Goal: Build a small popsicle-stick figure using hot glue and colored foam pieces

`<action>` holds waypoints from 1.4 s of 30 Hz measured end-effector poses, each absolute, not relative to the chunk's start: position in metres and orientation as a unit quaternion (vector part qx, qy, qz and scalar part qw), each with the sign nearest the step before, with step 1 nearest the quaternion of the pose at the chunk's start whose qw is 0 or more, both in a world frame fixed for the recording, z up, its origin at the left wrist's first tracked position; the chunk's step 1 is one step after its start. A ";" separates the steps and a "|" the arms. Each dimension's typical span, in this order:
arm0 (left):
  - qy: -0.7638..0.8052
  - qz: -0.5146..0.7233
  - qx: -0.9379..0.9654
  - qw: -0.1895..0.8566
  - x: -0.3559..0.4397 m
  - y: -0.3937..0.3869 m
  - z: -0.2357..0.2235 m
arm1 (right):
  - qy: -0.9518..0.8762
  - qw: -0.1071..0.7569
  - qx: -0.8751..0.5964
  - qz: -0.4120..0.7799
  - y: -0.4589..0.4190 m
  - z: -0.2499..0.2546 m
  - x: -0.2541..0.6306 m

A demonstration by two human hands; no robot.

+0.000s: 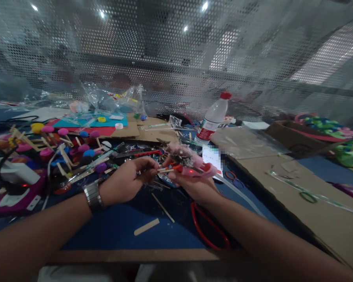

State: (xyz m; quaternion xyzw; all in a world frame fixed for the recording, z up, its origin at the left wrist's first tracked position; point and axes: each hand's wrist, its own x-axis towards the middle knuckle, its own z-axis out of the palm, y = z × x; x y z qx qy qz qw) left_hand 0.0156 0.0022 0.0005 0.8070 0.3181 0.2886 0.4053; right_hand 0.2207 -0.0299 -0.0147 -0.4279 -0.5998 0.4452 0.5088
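Note:
My left hand point(126, 180), a watch on its wrist, is closed in a pinch at the end of some thin wooden sticks point(165, 170). Close to its fingertips, my right hand point(195, 187) is wrapped under a pink glue gun point(195, 171) with a small red light and an orange-red tip pointing left toward the sticks. Greyish fluffy material point(182, 152) covers the top of the gun. Below my right wrist is a red scissors handle point(211, 231). A flat craft stick point(146, 227) and a thin stick point(163, 207) rest on the blue table.
Colourful pompoms with wooden sticks point(82, 149) crowd the left, beside a purple power strip point(20, 196). A red-capped bottle point(212, 119) and a lit phone screen point(211, 159) stand beyond my hands. Cardboard point(270, 196) and a box point(302, 135) occupy the right.

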 end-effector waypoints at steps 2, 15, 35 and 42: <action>0.318 0.287 0.804 0.413 0.017 0.001 0.000 | -0.587 0.518 -0.450 0.430 -0.030 -0.011 0.217; 0.302 0.322 0.742 0.505 0.022 0.001 -0.004 | -0.580 0.465 -0.488 0.457 -0.031 -0.005 0.213; 0.465 0.277 0.792 0.284 0.011 0.007 0.001 | -0.408 0.602 -0.387 0.566 -0.019 -0.015 0.217; 0.446 0.294 0.803 0.262 0.007 0.010 0.001 | -0.427 0.573 -0.413 0.565 -0.020 -0.017 0.218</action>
